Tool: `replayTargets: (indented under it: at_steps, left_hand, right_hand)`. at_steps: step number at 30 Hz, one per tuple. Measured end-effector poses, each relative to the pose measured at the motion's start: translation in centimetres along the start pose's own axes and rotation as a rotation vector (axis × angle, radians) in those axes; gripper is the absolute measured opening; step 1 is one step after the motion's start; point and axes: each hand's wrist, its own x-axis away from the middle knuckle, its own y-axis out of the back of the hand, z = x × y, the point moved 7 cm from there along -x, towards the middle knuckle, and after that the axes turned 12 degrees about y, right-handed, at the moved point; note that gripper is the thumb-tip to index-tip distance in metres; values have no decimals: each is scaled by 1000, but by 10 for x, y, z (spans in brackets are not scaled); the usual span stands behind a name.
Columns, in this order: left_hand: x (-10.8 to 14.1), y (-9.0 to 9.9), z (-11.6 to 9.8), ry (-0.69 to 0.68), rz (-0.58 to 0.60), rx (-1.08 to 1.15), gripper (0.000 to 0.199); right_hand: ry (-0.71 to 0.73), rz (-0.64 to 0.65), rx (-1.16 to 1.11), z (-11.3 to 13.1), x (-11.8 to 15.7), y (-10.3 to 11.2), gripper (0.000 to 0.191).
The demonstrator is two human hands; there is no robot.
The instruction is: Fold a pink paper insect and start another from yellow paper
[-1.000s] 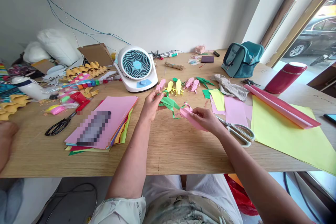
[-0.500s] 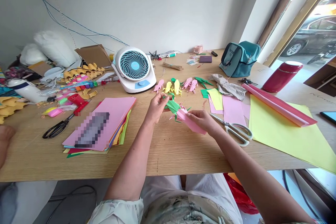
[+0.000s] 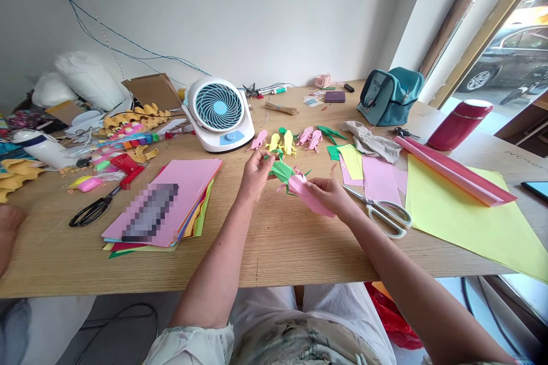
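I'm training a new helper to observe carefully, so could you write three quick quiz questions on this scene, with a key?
1. True or false: the left hand holds a green folded paper piece.
2. Which lies to the right of the right hand? A, the white fan; B, the pale-handled scissors; C, the stack of coloured paper.
3. Fill in: the right hand holds a ____ paper piece.

Key: 1, true; 2, B; 3, pink.

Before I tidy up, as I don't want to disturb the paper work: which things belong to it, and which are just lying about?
Seem to belong: green folded paper in left hand, pink folded paper in right hand, yellow paper figures, white-handled scissors, stacked paper.

Apparently just lying about: fan, teal bag, red bottle.
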Motion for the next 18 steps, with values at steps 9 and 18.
replayTargets:
  at_steps: [9,18]
  left_hand:
    - [-2,12,-3,-98,-113,140,34]
    - [2,12,-10,-166,-111,147,33]
  right_hand:
    - [-24,-98,-74,-5,0,9,53]
    - [-114,-2,-329,-18,3,-1,53]
